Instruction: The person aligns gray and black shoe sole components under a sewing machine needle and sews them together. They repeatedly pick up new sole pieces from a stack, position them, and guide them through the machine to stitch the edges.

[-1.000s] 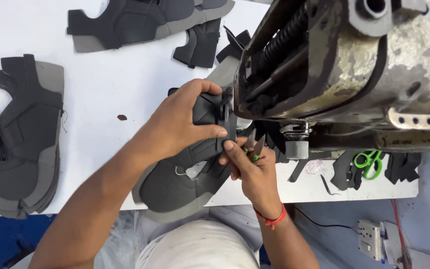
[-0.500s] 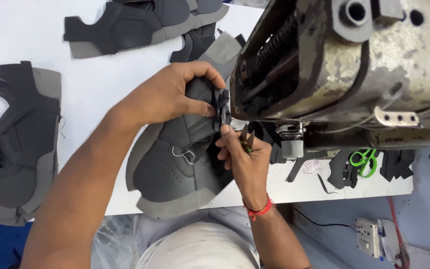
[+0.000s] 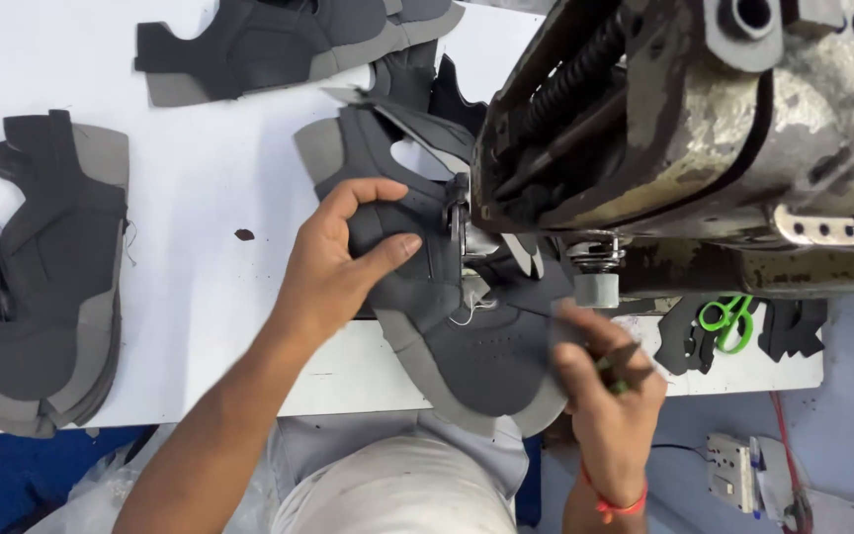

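Observation:
A dark grey shoe upper with light grey edging (image 3: 467,346) lies on the white table (image 3: 210,247) under the head of a worn sewing machine (image 3: 704,138). My left hand (image 3: 343,262) presses on the upper's left part, thumb and fingers spread over the fabric next to the needle area (image 3: 462,222). My right hand (image 3: 605,391) grips the upper's right edge near the table's front and also holds a small green-handled tool whose shape is mostly hidden. A thin thread (image 3: 467,311) lies on the upper.
A stack of similar grey uppers (image 3: 42,287) lies at the left, more uppers (image 3: 279,44) at the back. Green-handled snips (image 3: 728,321) and dark cut pieces (image 3: 793,326) rest at the right under the machine. A power strip (image 3: 743,475) sits on the floor.
The upper has turned and slid further under the machine. My left hand moved left and flattened on it; my right hand dropped toward the front edge, away from the needle.

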